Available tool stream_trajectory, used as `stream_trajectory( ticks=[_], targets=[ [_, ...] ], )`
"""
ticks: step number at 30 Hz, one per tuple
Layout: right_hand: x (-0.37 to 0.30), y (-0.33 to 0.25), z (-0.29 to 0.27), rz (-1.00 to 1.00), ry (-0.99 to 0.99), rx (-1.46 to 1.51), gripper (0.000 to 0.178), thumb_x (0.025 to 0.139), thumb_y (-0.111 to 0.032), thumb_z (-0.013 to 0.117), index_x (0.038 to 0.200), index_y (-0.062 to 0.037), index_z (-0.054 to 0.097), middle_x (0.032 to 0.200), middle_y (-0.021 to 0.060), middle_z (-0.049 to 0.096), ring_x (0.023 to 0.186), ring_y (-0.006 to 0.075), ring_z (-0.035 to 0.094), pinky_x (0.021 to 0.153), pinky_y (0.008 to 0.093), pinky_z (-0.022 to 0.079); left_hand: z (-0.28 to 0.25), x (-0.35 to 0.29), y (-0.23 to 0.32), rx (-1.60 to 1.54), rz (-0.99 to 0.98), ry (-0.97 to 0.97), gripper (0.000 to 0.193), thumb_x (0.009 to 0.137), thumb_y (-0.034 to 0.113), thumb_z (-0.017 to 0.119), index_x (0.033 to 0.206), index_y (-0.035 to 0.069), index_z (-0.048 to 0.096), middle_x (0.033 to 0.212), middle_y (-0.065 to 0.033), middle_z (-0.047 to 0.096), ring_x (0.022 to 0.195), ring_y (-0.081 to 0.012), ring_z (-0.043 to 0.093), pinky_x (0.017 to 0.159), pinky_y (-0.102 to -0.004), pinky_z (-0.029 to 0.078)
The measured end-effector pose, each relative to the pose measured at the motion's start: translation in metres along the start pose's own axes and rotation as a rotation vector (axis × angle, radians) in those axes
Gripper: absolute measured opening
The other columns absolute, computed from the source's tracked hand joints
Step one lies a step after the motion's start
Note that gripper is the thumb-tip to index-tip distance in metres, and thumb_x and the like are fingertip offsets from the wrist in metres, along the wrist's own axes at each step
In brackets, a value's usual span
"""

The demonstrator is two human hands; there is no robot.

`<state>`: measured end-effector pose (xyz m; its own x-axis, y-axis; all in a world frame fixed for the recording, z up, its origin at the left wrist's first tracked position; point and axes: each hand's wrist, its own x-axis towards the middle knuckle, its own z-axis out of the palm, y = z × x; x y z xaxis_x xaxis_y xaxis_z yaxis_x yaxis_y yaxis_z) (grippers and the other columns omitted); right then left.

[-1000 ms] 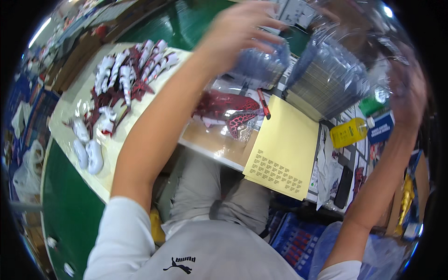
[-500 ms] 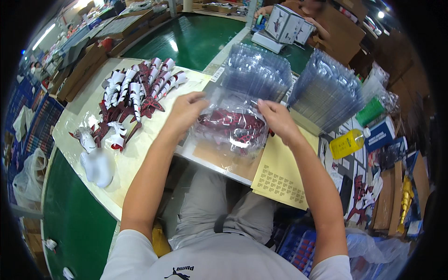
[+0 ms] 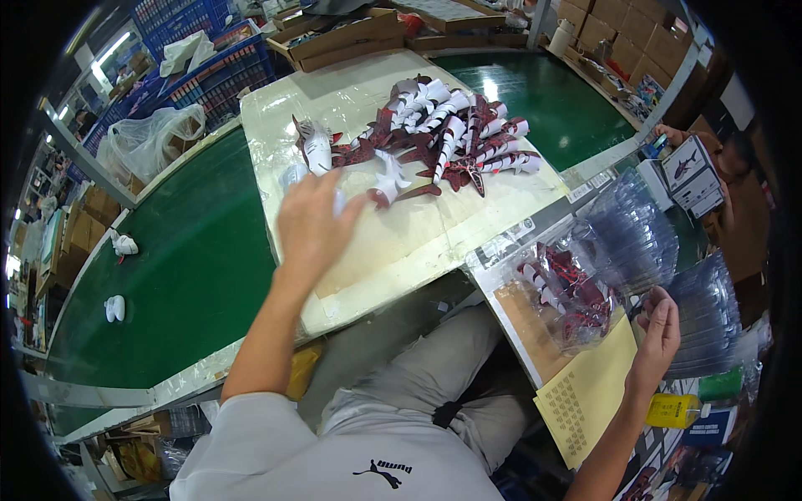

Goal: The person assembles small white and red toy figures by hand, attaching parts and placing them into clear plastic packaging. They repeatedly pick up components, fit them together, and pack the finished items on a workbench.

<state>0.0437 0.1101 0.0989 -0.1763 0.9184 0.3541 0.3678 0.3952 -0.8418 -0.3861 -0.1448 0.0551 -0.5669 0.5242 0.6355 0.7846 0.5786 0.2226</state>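
My left hand (image 3: 313,225) is over a smooth white piece (image 3: 294,175) on the cream board. Its fingers are blurred and partly hidden, with the thumb held apart. Beside it lie a white and dark toy head (image 3: 315,149) and a white part with a dark red end (image 3: 388,179). My right hand (image 3: 656,338) is held with curled fingers by the clear plastic trays; anything inside them is too small to make out. To its left, a clear plastic pack (image 3: 572,292) holds dark red and white toy parts.
Striped white and dark red toy pieces (image 3: 451,138) are heaped on the cream board (image 3: 401,238). Clear trays (image 3: 631,230) stand stacked at right, near a yellow sticker sheet (image 3: 585,397) and a yellow bottle (image 3: 673,411). A co-worker's hand (image 3: 668,136) is beside a box (image 3: 692,175).
The view has swung left. My left hand has left the clear pack and moved left to the smooth white piece. My right hand has come off the pack's edge to its right.
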Motion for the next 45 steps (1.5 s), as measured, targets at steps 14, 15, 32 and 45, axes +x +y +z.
stream_trajectory(
  ticks=[14, 15, 32, 45],
  targets=[
    [-0.117, -0.061, 0.110, -0.149, -0.565, 0.369, 0.050, 0.101, -0.022, 0.070, 0.143, 0.0022, 0.056, 0.112, 0.0239, 0.071, 0.090, 0.0341, 0.073, 0.082, 0.0408, 0.056, -0.028, -0.075, 0.134, -1.836, -0.909, -1.005, 0.054, 0.114, 0.052, 0.035, 0.130, 0.006, 0.057, 0.079, -0.0134, 0.068, 0.048, -0.0189, 0.058, 0.036, -0.0290, 0.038],
    [-0.114, -0.055, 0.115, -0.088, -0.444, 0.393, 0.044, 0.104, -0.022, 0.066, 0.140, 0.0027, 0.057, 0.107, 0.0228, 0.072, 0.092, 0.0351, 0.073, 0.084, 0.0419, 0.056, -0.025, -0.076, 0.150, -1.822, -0.889, -0.977, 0.060, 0.115, 0.058, 0.034, 0.129, 0.004, 0.057, 0.076, -0.0127, 0.066, 0.044, -0.0168, 0.053, 0.036, -0.0278, 0.037],
    [-0.124, -0.018, 0.051, 0.206, -0.309, 0.539, 0.054, 0.118, -0.040, 0.038, 0.136, 0.0055, 0.062, 0.102, 0.0105, 0.071, 0.089, 0.0123, 0.066, 0.079, 0.0282, 0.053, -0.026, -0.067, 0.210, -1.683, -0.440, -1.342, 0.075, 0.083, -0.002, 0.084, 0.148, 0.006, 0.048, 0.099, -0.0076, 0.067, 0.057, -0.0118, 0.060, 0.045, -0.0262, 0.048],
    [-0.143, -0.033, 0.061, 0.271, -0.174, 0.621, 0.051, 0.118, -0.035, 0.041, 0.146, 0.0047, 0.056, 0.094, 0.0041, 0.065, 0.075, 0.0068, 0.057, 0.061, 0.0245, 0.046, -0.017, -0.074, 0.214, -1.627, -0.497, -1.107, 0.045, 0.112, 0.035, 0.053, 0.146, 0.006, 0.049, 0.089, -0.0125, 0.068, 0.052, -0.0157, 0.062, 0.041, -0.0285, 0.052]
  ],
)
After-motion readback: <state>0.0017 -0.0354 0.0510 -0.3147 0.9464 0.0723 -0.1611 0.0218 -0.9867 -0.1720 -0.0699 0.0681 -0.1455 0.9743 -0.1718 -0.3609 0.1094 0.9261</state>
